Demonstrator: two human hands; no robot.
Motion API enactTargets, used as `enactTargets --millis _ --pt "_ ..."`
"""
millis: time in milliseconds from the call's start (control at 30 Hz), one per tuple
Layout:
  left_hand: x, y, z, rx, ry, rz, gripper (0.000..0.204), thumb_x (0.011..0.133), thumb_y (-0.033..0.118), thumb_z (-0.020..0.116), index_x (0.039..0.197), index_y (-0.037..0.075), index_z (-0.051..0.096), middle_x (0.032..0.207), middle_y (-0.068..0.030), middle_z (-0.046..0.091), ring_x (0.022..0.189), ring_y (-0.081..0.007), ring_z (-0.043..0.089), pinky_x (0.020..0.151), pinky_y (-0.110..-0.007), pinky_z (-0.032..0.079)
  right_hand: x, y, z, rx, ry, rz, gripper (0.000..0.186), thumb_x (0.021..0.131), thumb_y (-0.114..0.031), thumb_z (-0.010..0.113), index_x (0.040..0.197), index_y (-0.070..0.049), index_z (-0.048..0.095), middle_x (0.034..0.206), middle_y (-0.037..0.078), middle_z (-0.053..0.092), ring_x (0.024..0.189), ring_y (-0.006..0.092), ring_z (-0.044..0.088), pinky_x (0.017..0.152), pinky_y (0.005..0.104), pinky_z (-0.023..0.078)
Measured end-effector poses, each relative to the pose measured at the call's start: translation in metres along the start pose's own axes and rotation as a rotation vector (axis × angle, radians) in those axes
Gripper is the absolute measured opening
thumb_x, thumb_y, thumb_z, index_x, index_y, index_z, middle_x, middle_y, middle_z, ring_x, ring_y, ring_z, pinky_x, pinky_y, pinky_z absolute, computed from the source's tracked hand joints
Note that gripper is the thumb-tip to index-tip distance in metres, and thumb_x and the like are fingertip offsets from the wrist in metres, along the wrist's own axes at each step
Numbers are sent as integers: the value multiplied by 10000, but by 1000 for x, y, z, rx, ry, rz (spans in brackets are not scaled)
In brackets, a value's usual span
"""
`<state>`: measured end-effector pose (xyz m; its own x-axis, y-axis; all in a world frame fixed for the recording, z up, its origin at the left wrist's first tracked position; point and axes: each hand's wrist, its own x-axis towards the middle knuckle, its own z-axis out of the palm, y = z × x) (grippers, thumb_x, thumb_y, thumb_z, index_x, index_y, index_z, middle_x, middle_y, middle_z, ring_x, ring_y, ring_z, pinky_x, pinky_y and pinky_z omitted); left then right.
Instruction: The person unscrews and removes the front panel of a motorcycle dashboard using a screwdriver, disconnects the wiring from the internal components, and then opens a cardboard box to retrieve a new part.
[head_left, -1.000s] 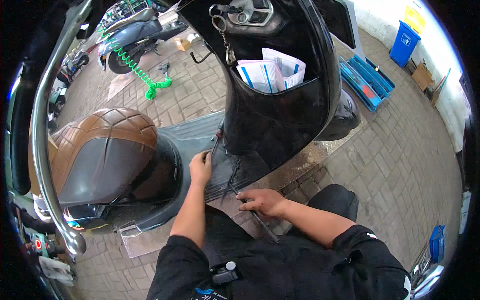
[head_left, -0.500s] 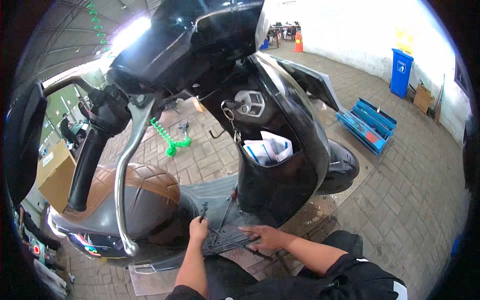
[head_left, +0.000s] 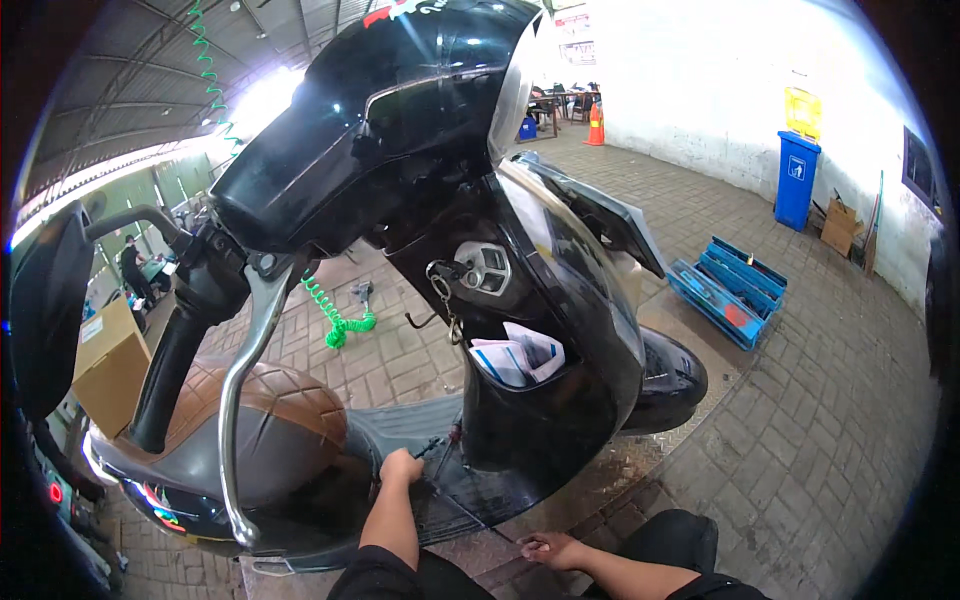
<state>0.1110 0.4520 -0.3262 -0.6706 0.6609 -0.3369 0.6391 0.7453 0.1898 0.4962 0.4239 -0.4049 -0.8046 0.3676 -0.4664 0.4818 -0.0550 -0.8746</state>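
The black scooter's footboard [head_left: 395, 420] lies in front of me. My left hand [head_left: 402, 466] is closed over it, round a thin dark rod-like piece whose knobbly black end [head_left: 430, 443] pokes out beyond the fingers. A thin dark line runs from near that hand toward the footboard's near edge. Beside the hand lies a slim tool with a red handle [head_left: 455, 433], its shaft pointing toward me. My right hand [head_left: 552, 550] hangs apart, low and just off the footboard's near edge, with its fingers curled together. Whatever its fingers hold, if anything, is too small to make out.
The scooter's brake lever [head_left: 240, 390] and grip rise at left, its front panel [head_left: 545, 420] at right. Folded papers [head_left: 518, 356] fill the pocket. Beyond are a blue toolbox [head_left: 728, 292], a blue bin [head_left: 797, 180], a green coiled hose [head_left: 345, 328] and a cardboard box [head_left: 108, 362].
My right hand has drawn back toward me, off the footboard, its outstretched fingers now curled. My left hand keeps its hold, and the dark piece's end now points farther right. The view has shifted slightly.
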Motion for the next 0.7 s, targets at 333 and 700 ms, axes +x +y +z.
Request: enactTargets --millis 333,700 --pt "5 9 11 115 349 295 566 901 461 650 1379 180 537 1417 -113 525 1353 -295 456 1179 -623 169 -18 -23 -6 -248 -128 15 618 956 -570 534 1374 -115 546 1194 133 686 1086 292 649 938 406 494" --pt "-95 -59 27 -504 197 340 249 763 93 614 979 -28 646 866 -210 691 775 -373 662 748 -424 520 -71 -38 41 -255 -99 42 565 936 -472 578 1279 -23 579 1178 228 669 1093 440 612 904 505 481"
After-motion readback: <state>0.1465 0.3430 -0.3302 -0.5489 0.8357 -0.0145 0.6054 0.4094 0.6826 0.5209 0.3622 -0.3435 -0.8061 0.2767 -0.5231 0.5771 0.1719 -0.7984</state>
